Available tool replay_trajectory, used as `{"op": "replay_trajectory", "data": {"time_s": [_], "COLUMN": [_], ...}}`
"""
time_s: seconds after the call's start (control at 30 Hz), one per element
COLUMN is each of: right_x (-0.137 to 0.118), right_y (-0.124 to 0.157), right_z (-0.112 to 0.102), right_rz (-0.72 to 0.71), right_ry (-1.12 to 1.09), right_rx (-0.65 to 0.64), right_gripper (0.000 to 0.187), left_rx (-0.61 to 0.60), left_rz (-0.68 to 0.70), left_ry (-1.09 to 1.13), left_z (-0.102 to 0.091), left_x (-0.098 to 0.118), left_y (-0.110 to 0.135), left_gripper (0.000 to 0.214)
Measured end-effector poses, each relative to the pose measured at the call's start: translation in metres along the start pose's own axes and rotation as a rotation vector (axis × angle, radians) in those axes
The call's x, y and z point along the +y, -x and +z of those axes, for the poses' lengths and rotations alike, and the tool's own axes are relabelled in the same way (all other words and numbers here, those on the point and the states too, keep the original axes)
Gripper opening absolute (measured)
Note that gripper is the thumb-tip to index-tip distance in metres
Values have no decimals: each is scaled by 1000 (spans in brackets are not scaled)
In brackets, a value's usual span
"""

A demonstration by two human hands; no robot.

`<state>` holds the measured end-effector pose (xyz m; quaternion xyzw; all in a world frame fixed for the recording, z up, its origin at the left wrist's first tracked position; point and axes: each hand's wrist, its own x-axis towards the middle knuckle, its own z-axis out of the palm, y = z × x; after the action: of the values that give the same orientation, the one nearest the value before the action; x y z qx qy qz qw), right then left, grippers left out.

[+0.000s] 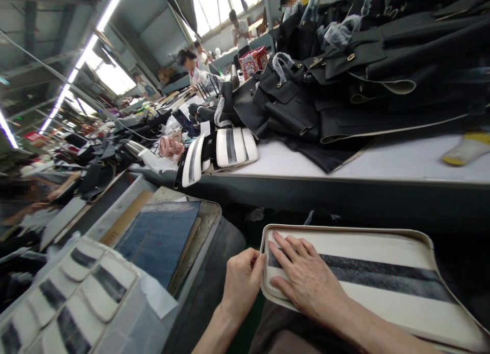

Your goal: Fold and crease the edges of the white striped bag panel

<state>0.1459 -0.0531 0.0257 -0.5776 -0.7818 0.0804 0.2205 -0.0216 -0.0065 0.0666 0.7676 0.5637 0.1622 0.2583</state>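
Note:
A large cream panel (390,246) with a dark stripe along its middle and a raised edge rests across my lap. My right hand (306,277) lies flat on its left part, fingers spread over the stripe. At the panel's left end, my left hand (243,277) pinches the raised rim (264,241) between thumb and curled fingers. Part of the rim is hidden by that hand. The panel's right end runs out toward the lower right of the view.
Black leather bags (283,98) pile up on the white table (275,162) ahead. Smaller striped cream pieces (230,147) lie at its edge beside a pink fan (171,146). To the left stands a bin (214,231) with a blue board (161,231); more striped pieces (109,287) lie nearer. Several people work behind.

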Motion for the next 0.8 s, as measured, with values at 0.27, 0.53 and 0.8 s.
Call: {"op": "replay_trajectory", "data": {"time_s": [0.27, 0.53, 0.8], "right_x": [0, 1, 1], "right_y": [-2, -1, -1], "right_z": [1, 0, 0], "right_rz": [-1, -6, -3], "right_ry": [-9, -21, -25], "right_rx": [-28, 6, 23], "right_gripper": [60, 58, 59], "left_rx": [-15, -101, -208], "left_rz": [79, 73, -175], "left_ry": [-150, -40, 515], "left_z": [7, 2, 1], "left_x": [6, 13, -10], "left_y": [0, 3, -5], "left_gripper": [26, 28, 31]}}
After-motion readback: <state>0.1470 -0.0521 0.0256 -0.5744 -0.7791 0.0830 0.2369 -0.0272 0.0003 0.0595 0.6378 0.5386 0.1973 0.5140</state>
